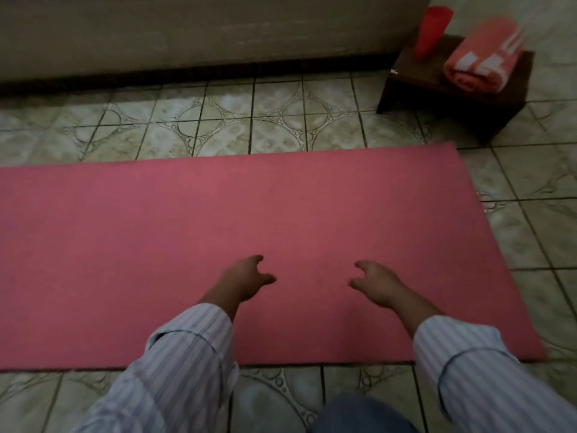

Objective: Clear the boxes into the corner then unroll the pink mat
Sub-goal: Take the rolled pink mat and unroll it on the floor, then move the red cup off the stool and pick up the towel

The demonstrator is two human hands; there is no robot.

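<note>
The pink mat (218, 232) lies flat and unrolled on the tiled floor, running off the left edge of the view, its right end near a small stool. My left hand (246, 281) hovers over the mat's near half, fingers loosely curled and apart, holding nothing. My right hand (376, 284) is a short way to its right, also empty with fingers apart. Both arms wear striped sleeves. No boxes are in view.
A dark wooden stool (437, 98) stands at the back right, carrying a red plastic cup (432, 31) and a rolled red-and-white towel (487, 54). A grey sofa base (203, 32) runs along the back. Patterned floor tiles (249, 126) separate it from the mat. My knee (359, 415) shows at the bottom.
</note>
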